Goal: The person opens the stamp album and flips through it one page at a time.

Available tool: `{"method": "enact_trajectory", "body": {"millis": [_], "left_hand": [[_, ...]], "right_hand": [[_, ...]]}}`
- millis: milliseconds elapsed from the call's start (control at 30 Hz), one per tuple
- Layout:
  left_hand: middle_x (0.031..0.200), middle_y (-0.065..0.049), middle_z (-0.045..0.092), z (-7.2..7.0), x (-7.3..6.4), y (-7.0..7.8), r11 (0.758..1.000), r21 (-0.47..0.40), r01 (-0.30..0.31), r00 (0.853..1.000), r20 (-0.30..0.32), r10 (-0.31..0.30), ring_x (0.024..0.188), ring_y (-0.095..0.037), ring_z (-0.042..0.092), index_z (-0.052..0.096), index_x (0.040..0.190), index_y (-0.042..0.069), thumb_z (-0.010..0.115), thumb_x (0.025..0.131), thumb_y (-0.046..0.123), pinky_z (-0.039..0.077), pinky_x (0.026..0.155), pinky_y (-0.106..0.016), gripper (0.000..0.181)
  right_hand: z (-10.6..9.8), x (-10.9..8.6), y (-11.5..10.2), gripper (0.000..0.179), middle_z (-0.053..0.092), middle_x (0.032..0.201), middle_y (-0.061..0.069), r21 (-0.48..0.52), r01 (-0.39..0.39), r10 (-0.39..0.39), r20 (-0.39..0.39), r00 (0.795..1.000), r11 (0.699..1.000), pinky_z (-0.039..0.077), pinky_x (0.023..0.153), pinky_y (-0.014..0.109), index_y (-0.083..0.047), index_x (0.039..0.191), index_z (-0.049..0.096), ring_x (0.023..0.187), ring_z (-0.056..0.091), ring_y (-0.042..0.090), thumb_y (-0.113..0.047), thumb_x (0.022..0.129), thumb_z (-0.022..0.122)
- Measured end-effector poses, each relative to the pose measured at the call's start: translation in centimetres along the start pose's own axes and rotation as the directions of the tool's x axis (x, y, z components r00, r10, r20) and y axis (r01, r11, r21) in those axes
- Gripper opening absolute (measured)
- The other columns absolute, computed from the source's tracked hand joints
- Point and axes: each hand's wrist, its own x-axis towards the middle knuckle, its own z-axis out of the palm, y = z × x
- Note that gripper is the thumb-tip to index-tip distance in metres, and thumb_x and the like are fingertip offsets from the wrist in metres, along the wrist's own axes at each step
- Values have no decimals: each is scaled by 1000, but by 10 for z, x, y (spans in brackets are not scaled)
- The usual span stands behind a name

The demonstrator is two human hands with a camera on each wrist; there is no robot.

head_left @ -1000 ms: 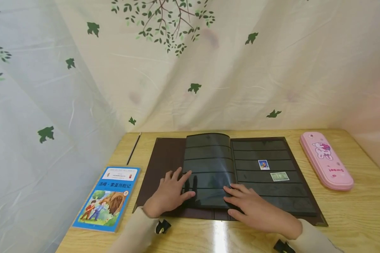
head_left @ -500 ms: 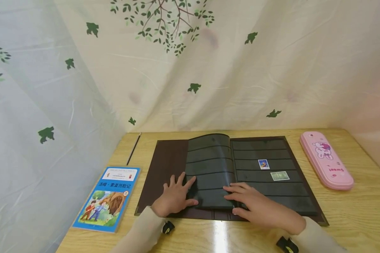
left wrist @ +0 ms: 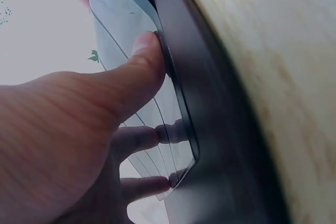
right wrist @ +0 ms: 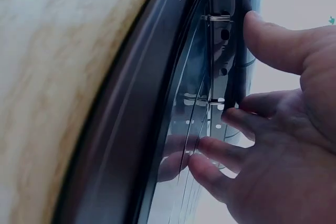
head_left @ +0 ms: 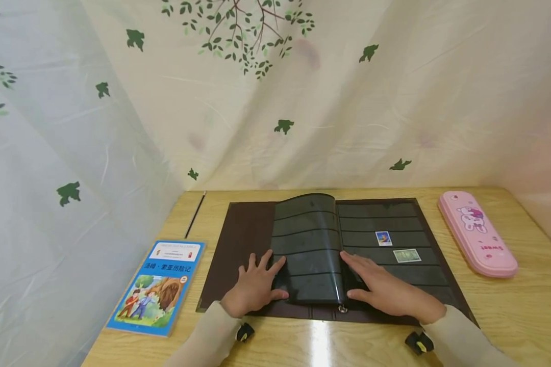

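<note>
Album: the dark album [head_left: 248,234] lies spread on the wooden table [head_left: 523,316], between a blue book [head_left: 149,300] and a pink pencil case [head_left: 477,234]; both hands are on it.
Seen only from the head: a blue stamp [head_left: 383,238] and a green stamp [head_left: 407,256] on the right page [head_left: 372,221]; a pencil [head_left: 195,214] beyond the book.
Seen from the right wrist: metal rings [right wrist: 218,102] and punched holes [right wrist: 224,72] where the leaves join; the head view gives just a small metal bit [head_left: 343,308] there.
Seen from the left wrist: the thumb tip at the lower edge of the curved leaf [head_left: 305,239], finger reflections on its glossy face.
Left hand [head_left: 254,285]: fingers straight, fanned at the leaf's outer side, thumb pointing inward; grips nothing.
Right hand [head_left: 387,288]: fingers extended toward the join, thumb apart, grasping nothing; whether the thumb touches the leaf cannot be told.
</note>
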Motion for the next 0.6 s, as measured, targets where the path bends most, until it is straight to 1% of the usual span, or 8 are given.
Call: {"method": "enact_trajectory", "body": {"millis": [133,233,400,600], "left_hand": [[152,-13,22,0,-1,-1,1000,-13,-17,1000,-13,16,131,-54,22,33,149,21,57,84,56,33,89,-68,77],[152,-11,23,1,-2,-2,999,-32,-18,1000,-16,17,131,-53,21,34,149,20,59,84,54,32,90,-68,77],[152,-11,24,2,-2,-4,999,-47,-16,1000,-18,15,132,-52,21,34,148,19,61,84,51,32,92,-67,76],[152,-10,25,2,-4,-7,998,-61,-17,1000,-20,15,134,-49,21,36,147,15,63,85,45,32,94,-65,75]], "right_hand": [[-1,-1,-3,79,20,152,21,-3,-23,23,13,1000,1000,19,98,69,-14,153,13,136,18,45,-42,94,56],[-1,-1,-4,79,18,153,18,0,-35,35,19,999,999,18,98,70,-16,154,11,137,18,42,-45,94,53],[0,1,-5,78,17,155,14,-1,-30,30,6,1000,1000,19,97,70,-18,154,12,138,20,39,-50,94,50],[1,4,-8,77,15,156,10,-7,-13,12,-8,1000,1000,21,95,70,-19,154,12,138,20,36,-50,94,49]]}}
